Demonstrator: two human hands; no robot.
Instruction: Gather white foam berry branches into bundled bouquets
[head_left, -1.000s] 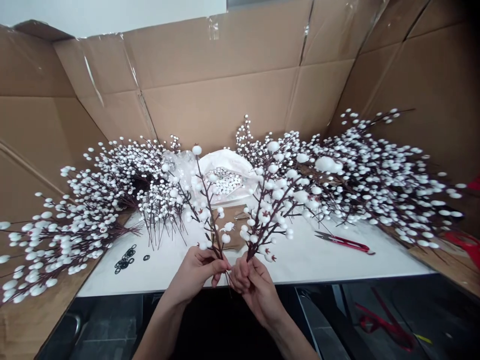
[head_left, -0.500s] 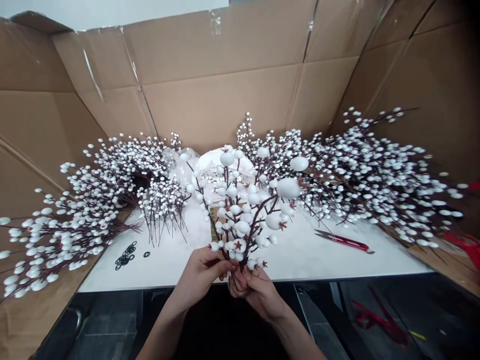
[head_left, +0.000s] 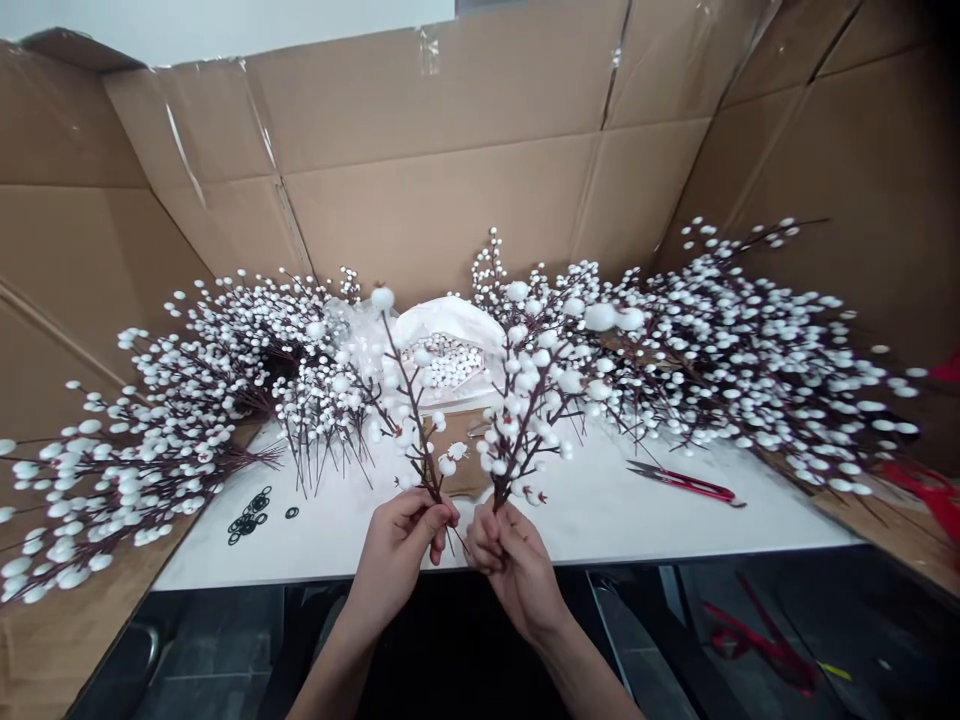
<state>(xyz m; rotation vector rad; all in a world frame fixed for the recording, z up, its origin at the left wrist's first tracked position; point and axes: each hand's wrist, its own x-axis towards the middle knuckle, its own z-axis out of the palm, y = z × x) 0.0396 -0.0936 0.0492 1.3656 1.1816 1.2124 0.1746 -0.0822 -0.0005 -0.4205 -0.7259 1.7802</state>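
My left hand (head_left: 405,550) is closed around the stems of a white berry branch (head_left: 415,400), which leans to the left. A second, fuller white berry branch (head_left: 521,430) stands up from my right hand (head_left: 514,560), its stems pinched between thumb and fingers. The two hands are side by side over the table's front edge, with a small gap between them. Thin stem ends poke out below the left fingers. Behind the branches, a white bag (head_left: 450,320) lies open with loose white berries (head_left: 442,362) inside.
Black rubber rings (head_left: 249,520) lie at the left of the white table (head_left: 337,535). Red-handled snips (head_left: 686,482) rest at the right. Piles of berry branches fill the left (head_left: 150,430) and right (head_left: 750,350) sides. Cardboard walls (head_left: 450,190) enclose the table.
The bunched berry branches have been parted into two, one in each hand. The hands have moved slightly apart, and the bag behind now shows between the branches.
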